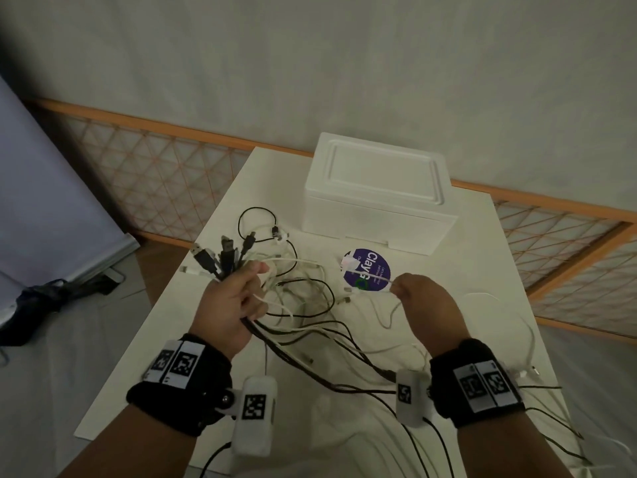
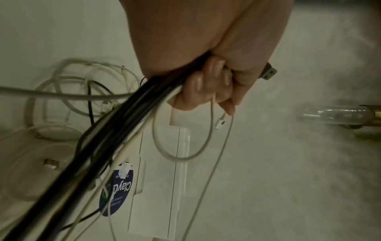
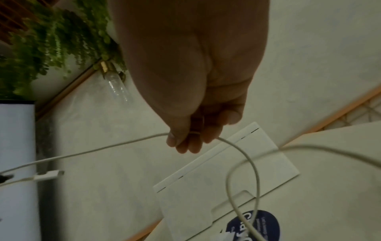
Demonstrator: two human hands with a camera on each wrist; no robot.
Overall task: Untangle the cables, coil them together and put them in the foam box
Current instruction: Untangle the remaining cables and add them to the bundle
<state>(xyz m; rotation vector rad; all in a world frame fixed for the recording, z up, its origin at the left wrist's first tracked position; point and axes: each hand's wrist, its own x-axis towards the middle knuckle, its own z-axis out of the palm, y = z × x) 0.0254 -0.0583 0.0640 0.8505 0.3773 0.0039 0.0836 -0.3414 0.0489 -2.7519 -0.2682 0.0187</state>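
Left hand [image 1: 229,305] fists the cable bundle [image 1: 224,258], plugs aligned at 11 o'clock for coiling; right hand [image 1: 418,298] pinches one white cable [image 1: 370,276] (drawing it free, we judge). Foam box [image 1: 377,198] shut, 12 o'clock.

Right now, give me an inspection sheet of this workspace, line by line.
Surface: white table, cables trailing over its near edge.
Job's things: foam box at the far side, lid on; nothing in it yet as far as can be seen.
Clutter: round purple sticker in front of the box.
Grippers: left hand grips a cable bundle, plugs fanned out above the fist; right hand pinches a single white cable.
Cables: black and white, still tangled between the hands.
Surroundings: pale wall, wooden lattice rail, green plant, clear bulb.
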